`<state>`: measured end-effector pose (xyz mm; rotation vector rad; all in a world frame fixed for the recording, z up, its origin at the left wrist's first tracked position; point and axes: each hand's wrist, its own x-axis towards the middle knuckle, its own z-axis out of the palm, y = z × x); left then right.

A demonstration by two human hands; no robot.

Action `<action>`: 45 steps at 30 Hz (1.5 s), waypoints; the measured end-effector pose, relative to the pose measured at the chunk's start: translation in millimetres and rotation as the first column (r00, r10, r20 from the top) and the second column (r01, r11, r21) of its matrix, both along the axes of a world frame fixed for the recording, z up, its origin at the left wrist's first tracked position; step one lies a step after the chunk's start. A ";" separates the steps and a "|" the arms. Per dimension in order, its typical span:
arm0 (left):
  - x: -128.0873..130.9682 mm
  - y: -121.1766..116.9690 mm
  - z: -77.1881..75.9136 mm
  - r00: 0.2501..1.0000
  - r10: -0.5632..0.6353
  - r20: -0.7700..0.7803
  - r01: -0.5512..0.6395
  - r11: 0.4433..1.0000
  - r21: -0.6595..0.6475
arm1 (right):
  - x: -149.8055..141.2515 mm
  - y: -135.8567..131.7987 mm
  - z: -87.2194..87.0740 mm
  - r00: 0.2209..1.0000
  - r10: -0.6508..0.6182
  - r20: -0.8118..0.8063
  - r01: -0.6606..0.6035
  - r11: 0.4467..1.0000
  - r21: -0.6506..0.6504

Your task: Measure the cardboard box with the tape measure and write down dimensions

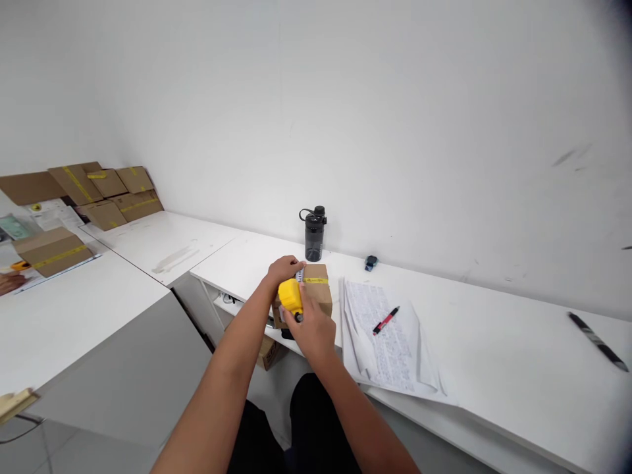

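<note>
A yellow tape measure [290, 296] is gripped in my right hand [314, 329], over the near side of a small cardboard box [320, 304]. Its white blade [300, 276] is drawn out a short way across the top of the box. My left hand [285, 269] is closed at the far end of the blade, by the box's far left edge; its fingertips are partly hidden. Yellow tape runs over the box top, and the box stands at the front edge of the white desk [247, 258].
A dark water bottle [314, 236] stands behind the box. To the right lie handwritten papers [380, 342], a red and black pen [386, 320], a small dark watch-like object [370, 263] and a dark knife-like object [597, 341]. Taped cartons [138, 205] and another person's hand [10, 282] are at left.
</note>
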<state>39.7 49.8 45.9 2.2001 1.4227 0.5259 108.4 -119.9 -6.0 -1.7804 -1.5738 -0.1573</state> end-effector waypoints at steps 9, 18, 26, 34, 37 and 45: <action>-0.1 1.0 -3.9 1.000 0.012 0.015 -0.012 1.000 -0.005 | 23.1 21.6 31.9 0.989 -0.121 -0.081 0.112 0.987 -0.112; -2.3 3.4 -8.5 0.998 0.015 0.060 -0.014 1.000 -0.021 | 4.6 -17.9 4.4 0.966 -0.121 -0.227 0.072 0.974 -0.213; -2.4 6.1 -7.4 0.999 0.022 -0.030 -0.021 0.999 0.041 | 7.5 -24.5 5.3 0.975 -0.073 -0.211 0.015 0.964 -0.265; -1.2 4.1 -4.3 0.998 0.002 -0.057 0.001 0.998 0.060 | -13.9 -101.4 -27.1 0.421 0.185 -0.888 -0.413 0.911 -0.006; -0.3 4.2 -4.5 0.999 -0.003 -0.047 0.006 0.998 0.057 | -23.1 -113.4 -35.8 0.319 0.156 -0.935 -0.384 0.923 0.023; -1.0 6.0 -6.8 1.000 0.000 -0.018 0.001 0.999 0.054 | -26.2 -81.8 -38.0 0.067 0.189 -0.980 -0.404 0.903 0.147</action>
